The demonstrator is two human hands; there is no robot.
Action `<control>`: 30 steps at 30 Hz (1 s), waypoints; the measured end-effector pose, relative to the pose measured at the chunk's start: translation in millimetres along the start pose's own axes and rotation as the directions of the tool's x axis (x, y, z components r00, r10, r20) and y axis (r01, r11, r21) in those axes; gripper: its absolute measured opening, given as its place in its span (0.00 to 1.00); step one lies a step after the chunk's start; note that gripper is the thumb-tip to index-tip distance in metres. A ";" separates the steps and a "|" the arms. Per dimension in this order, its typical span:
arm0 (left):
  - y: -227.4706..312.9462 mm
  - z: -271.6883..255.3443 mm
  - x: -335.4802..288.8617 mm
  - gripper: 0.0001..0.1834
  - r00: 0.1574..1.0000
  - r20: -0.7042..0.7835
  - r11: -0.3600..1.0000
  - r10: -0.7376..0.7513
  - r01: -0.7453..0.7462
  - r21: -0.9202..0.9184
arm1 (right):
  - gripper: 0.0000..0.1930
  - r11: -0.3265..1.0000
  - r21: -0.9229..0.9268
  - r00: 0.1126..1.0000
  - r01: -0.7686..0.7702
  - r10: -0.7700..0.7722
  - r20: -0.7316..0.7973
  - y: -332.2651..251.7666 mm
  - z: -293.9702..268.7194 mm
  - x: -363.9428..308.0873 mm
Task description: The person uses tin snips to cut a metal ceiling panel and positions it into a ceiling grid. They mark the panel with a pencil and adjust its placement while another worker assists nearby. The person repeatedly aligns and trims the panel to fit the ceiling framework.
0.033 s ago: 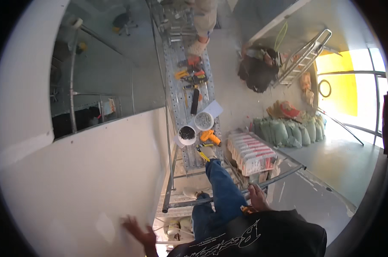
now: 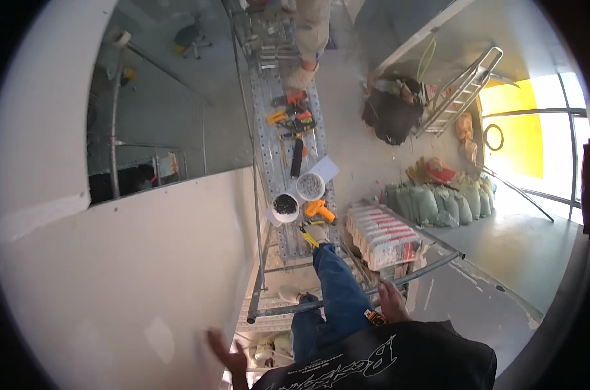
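My left hand (image 2: 227, 351) is held out beside the large pale wall board (image 2: 145, 266), fingers extended and holding nothing; a gap to the board is hard to judge. My right hand (image 2: 391, 301) is closed round the metal scaffold rail (image 2: 431, 267) in front of me. An orange and black tape measure (image 2: 375, 317) sits by that wrist. One jeans leg (image 2: 340, 279) reaches over the rail, its shoe (image 2: 317, 233) standing on the perforated scaffold platform (image 2: 288, 244). Yellow-handled pliers (image 2: 309, 236) lie against the shoe.
On the platform stand a bucket of dark screws (image 2: 284, 205) and one of grey fasteners (image 2: 310, 186), with a yellow drill (image 2: 320, 209) and several tools beyond. Another person's leg (image 2: 311, 39) is farther along. Stacked bags (image 2: 381, 237), a crouching person (image 2: 392, 114) and a stepladder (image 2: 461, 91) are on the right.
My left hand has moved right, toward my body along the board, and its fingers look less spread. My right hand stays on the rail.
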State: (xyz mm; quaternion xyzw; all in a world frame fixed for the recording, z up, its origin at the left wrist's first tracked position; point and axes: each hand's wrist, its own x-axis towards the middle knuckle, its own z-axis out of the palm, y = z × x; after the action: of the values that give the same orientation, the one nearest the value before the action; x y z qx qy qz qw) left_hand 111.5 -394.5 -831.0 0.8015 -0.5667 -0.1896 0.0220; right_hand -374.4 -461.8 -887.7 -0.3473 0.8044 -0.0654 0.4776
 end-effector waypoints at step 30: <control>-17.2 201.4 -223.4 0.40 0.472 0.875 0.459 -0.111 0.805 -0.376 | 0.49 0.690 -0.628 0.589 0.360 0.354 0.726 -36.6 69.9 -1.2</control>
State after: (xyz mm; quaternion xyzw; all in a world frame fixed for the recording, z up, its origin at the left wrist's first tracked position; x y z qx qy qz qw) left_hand -3.1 -147.4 -959.7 0.6852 -0.1077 -0.7177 0.0615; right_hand -299.1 -472.7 -908.3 -0.4968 0.4521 0.4209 0.6096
